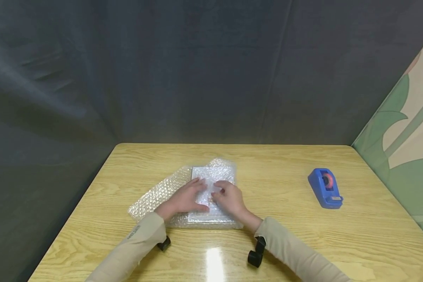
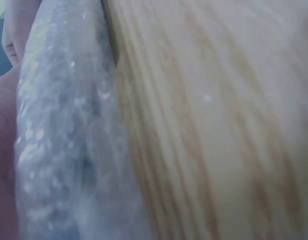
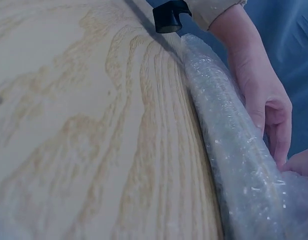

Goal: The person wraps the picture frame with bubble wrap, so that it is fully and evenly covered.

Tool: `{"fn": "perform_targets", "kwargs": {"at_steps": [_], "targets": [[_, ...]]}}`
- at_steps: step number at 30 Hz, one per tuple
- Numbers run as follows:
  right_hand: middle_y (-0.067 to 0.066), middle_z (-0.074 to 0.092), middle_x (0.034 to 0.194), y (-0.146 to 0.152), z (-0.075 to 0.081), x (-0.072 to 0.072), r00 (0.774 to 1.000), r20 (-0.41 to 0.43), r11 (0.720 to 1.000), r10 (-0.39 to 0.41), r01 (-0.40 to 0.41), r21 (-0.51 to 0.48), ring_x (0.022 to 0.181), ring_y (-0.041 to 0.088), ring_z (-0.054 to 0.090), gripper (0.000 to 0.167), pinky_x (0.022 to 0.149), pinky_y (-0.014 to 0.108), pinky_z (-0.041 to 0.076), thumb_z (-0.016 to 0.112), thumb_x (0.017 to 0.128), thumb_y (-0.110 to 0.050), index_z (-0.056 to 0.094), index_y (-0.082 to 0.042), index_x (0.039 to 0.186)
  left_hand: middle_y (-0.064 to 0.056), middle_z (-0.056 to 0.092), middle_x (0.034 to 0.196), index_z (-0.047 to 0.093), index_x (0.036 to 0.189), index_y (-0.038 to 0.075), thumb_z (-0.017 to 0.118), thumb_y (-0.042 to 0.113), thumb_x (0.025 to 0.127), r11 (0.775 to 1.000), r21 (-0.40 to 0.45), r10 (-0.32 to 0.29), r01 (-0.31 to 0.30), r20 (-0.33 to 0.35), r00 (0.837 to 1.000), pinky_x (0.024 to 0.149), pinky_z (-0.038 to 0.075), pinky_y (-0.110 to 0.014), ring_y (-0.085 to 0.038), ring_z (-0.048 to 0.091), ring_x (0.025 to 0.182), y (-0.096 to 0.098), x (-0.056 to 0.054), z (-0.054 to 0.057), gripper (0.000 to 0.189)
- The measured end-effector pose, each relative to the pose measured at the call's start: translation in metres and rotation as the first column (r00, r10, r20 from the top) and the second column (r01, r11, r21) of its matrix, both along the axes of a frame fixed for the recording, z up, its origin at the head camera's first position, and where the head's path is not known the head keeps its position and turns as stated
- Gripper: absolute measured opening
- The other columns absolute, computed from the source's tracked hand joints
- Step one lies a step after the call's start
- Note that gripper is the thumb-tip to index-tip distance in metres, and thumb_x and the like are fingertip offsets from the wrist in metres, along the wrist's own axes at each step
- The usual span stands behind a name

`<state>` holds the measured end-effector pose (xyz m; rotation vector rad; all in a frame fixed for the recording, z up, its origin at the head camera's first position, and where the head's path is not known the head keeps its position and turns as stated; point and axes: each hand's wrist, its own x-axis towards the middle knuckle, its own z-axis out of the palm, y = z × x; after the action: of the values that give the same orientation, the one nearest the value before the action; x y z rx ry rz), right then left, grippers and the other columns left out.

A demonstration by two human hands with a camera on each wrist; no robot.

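Note:
A flat rectangular piece with a pale border [image 1: 198, 172] lies under clear bubble wrap [image 1: 158, 197] on the wooden table [image 1: 285, 235]. My left hand [image 1: 187, 199] rests on the left part of the bundle, thumb apart from the fairly straight fingers. On the right part, my right hand [image 1: 231, 199] touches the wrap with bent fingers; whether it pinches the film is unclear. Close up, the bundle's wrapped edge [image 2: 79, 125] runs through the left wrist view. In the right wrist view the left hand [image 3: 263, 95] reaches over the wrapped edge, and little of the right hand [image 3: 301, 162] shows.
A blue tape dispenser [image 1: 325, 188] with a reddish roll stands on the right side of the table. A loose flap of bubble wrap spreads out to the left of the bundle. Dark cloth [image 1: 204, 70] hangs behind the table, and a patterned green cloth [image 1: 409, 156] is at the right.

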<state>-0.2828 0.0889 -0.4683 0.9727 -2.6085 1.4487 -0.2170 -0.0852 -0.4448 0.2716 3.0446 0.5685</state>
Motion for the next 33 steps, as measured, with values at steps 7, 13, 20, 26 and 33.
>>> {"fn": "perform_targets", "kwargs": {"at_steps": [7,13,20,26,33], "targets": [[0.014,0.063,0.109,-0.001,-0.004,-0.002,0.995,-0.100,0.999,0.009,-0.003,0.052,0.079,0.020,0.061,0.038,0.071,0.033,0.051,0.073,0.071,-0.017,0.066,0.001,0.103,-0.011,0.024,0.147,0.035,0.138,0.002,0.072,0.052,0.066,0.998,-0.011,0.060,-0.061,-0.036,0.998,0.108,0.021,-0.045,-0.029,0.020,0.135,-0.006,0.007,0.002,0.095],[0.015,0.061,0.112,-0.001,-0.004,-0.002,0.994,-0.107,0.998,0.015,-0.008,0.064,0.079,0.020,0.061,0.040,0.071,0.033,0.051,0.075,0.070,-0.019,0.066,0.002,0.103,-0.011,0.010,0.151,0.025,0.141,0.001,0.076,0.051,0.062,0.997,-0.022,0.072,-0.074,-0.074,0.995,0.108,0.020,-0.044,-0.031,0.016,0.136,-0.005,0.007,0.002,0.107],[0.014,0.061,0.111,-0.001,-0.003,-0.001,0.995,-0.102,0.998,0.007,-0.001,0.059,0.078,0.019,0.060,0.041,0.071,0.034,0.050,0.076,0.069,-0.020,0.066,0.001,0.103,-0.012,0.012,0.151,0.026,0.142,0.002,0.076,0.050,0.062,0.998,-0.070,0.003,-0.007,-0.055,0.998,0.109,0.018,-0.044,-0.030,0.015,0.137,-0.004,0.002,0.006,0.106],[0.014,0.062,0.108,0.001,-0.002,-0.003,0.998,-0.033,0.998,0.047,-0.046,0.031,0.078,0.018,0.058,0.044,0.070,0.031,0.050,0.075,0.072,-0.019,0.062,0.001,0.109,-0.009,0.023,0.148,0.038,0.137,0.006,0.070,0.051,0.069,0.993,-0.113,-0.029,0.036,0.061,0.998,0.111,0.011,-0.045,-0.027,0.018,0.136,-0.004,-0.002,0.008,0.087],[0.023,0.054,0.114,0.025,0.011,-0.016,0.982,0.085,0.958,0.171,-0.146,-0.247,0.093,0.035,0.055,0.033,0.077,0.037,0.052,0.060,0.081,0.004,0.056,0.008,0.113,-0.007,0.024,0.148,0.039,0.137,0.006,0.070,0.052,0.068,0.993,-0.117,-0.016,0.027,0.088,0.996,0.111,0.010,-0.043,-0.026,0.017,0.136,-0.004,-0.002,0.007,0.088]]}}
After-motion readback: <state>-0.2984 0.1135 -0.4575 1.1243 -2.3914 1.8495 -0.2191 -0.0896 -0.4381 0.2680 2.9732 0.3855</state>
